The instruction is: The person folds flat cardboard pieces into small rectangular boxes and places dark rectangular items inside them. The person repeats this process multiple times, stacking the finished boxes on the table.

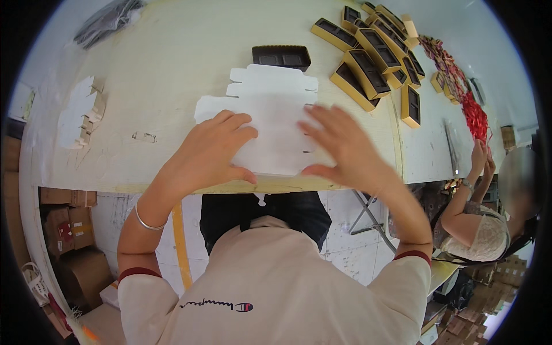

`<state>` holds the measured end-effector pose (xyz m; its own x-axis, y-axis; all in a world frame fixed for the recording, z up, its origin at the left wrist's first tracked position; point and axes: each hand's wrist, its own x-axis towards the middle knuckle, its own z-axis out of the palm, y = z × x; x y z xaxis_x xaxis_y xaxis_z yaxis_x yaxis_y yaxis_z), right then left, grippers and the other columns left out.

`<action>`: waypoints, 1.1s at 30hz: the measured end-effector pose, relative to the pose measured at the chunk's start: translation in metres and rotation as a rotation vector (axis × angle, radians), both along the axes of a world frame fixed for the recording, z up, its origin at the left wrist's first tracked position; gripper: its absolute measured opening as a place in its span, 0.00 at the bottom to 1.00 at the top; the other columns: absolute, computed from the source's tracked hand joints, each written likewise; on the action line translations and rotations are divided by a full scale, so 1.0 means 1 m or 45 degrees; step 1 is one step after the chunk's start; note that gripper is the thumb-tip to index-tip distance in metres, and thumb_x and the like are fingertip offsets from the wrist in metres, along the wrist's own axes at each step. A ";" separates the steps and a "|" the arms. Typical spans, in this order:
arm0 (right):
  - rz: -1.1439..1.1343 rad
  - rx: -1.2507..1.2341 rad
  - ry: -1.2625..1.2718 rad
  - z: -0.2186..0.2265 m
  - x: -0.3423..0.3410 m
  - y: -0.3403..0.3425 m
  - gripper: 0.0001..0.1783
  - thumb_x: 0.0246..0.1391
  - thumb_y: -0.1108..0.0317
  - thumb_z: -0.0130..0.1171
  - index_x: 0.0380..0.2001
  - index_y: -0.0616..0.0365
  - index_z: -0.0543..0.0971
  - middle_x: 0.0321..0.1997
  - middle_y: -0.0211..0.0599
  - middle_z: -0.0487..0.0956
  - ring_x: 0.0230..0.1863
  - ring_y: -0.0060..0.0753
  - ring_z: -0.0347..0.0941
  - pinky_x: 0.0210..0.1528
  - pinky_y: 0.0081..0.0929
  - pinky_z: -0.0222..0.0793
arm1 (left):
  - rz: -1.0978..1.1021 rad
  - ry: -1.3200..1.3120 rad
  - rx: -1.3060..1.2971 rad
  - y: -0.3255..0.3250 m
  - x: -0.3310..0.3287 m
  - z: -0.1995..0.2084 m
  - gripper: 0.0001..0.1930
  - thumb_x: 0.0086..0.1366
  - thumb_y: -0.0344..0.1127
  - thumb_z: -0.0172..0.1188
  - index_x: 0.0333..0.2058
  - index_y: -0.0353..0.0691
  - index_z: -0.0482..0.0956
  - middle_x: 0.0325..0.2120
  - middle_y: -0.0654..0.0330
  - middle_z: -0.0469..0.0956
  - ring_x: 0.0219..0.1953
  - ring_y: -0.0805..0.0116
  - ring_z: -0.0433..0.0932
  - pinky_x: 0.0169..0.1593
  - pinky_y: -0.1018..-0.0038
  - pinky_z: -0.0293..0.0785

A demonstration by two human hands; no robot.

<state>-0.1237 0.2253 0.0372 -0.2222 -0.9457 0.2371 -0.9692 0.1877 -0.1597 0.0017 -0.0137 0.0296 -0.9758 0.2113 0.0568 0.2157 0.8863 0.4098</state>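
Note:
A flat white die-cut carton blank (272, 123), with slots and tabs along its edges, lies in front of me at the table's near edge. My left hand (221, 146) is on its left part, fingers bent and thumb apart, gripping nothing. Over the right edge of the blank is my right hand (345, 138), a little smeared by motion, with its fingers spread and nothing held. Just beyond the blank sits a black plastic tray (281, 56) with compartments.
Several gold boxes with black inserts (374, 54) are heaped at the far right. White folded cartons (83, 115) stand at the left. A dark plastic bundle (109, 22) lies at the far left. On the right, another person's hands (482, 156) hold red ribbons (475, 118).

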 end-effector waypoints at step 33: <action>0.049 -0.146 0.260 -0.039 0.013 -0.024 0.11 0.43 0.74 0.54 0.33 0.65 0.74 0.33 0.37 0.68 0.35 0.34 0.66 0.40 0.28 0.66 | -0.138 0.471 0.008 0.002 -0.014 -0.036 0.08 0.54 0.34 0.65 0.31 0.39 0.79 0.27 0.63 0.73 0.31 0.62 0.73 0.36 0.68 0.71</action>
<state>-0.1105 0.2017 -0.0014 -0.1232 -0.9169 0.3796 -0.9896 0.1422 0.0224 -0.0125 -0.0112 -0.0065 -0.8612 0.3103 0.4026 0.4421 0.8480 0.2922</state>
